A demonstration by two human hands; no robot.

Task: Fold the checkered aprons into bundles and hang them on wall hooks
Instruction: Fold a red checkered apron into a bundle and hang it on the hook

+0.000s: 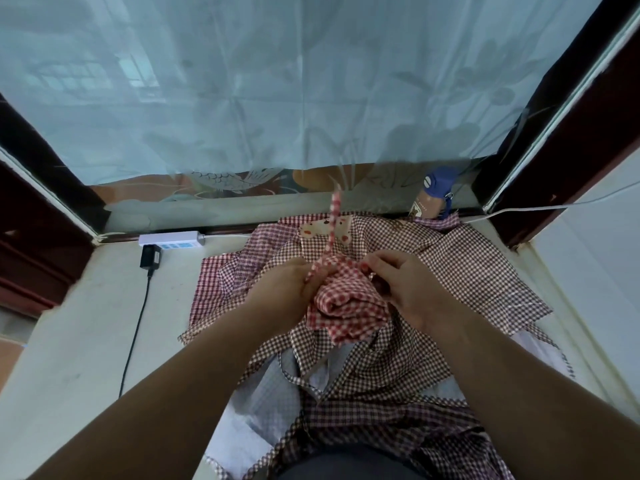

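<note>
Pale, smooth stone makes up the window ledge (86, 323) I work on, matt and a little scuffed. A sheer blue-green curtain (277, 81) hangs behind it in soft folds, between dark red frames.

Several spread aprons (467, 271) lie rumpled across the ledge. They are thin cloth in a fine maroon-and-white check, with loose ties trailing towards me and a cream patch with red spots near the top edge.

Above them I hold the red-checked bundle (346, 299), a thick, rounded roll of apron in a larger, brighter red check. My left hand (280, 292) is curled round its left side, with the fingers wrapped behind the cloth. My right hand (408, 292) pinches the roll's upper right edge between thumb and fingertips, so the bundle sits pressed between both hands. A narrow strap (334, 223) of the same red check rises from the top of the bundle, by my left fingers, and points towards the curtain.

At the back left lies a flat white power strip (171, 239), with a boxy black adapter (150, 257) beside it. A thin black cable (135, 327) runs down the ledge. At the back right stands a brown bottle (433, 199) with a blue cap.
</note>
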